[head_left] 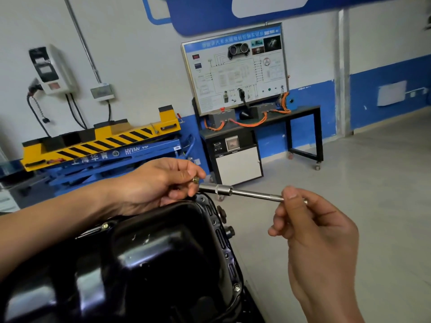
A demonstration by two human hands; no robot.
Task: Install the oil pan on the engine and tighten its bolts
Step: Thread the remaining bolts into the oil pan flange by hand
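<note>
While my left hand (161, 183) pinches a small brass-coloured bolt (196, 180) between thumb and forefinger, my right hand (312, 229) holds the far end of a slim steel socket driver (238, 192) in its fingertips. The bolt sits right at the driver's socket end; I cannot tell whether it is seated inside. My hands are apart, linked only by the tool, above the far rim of the glossy black oil pan (163, 252), which lies bulge-up under my left forearm. A fitted flange bolt (236, 287) shows on its right edge.
</note>
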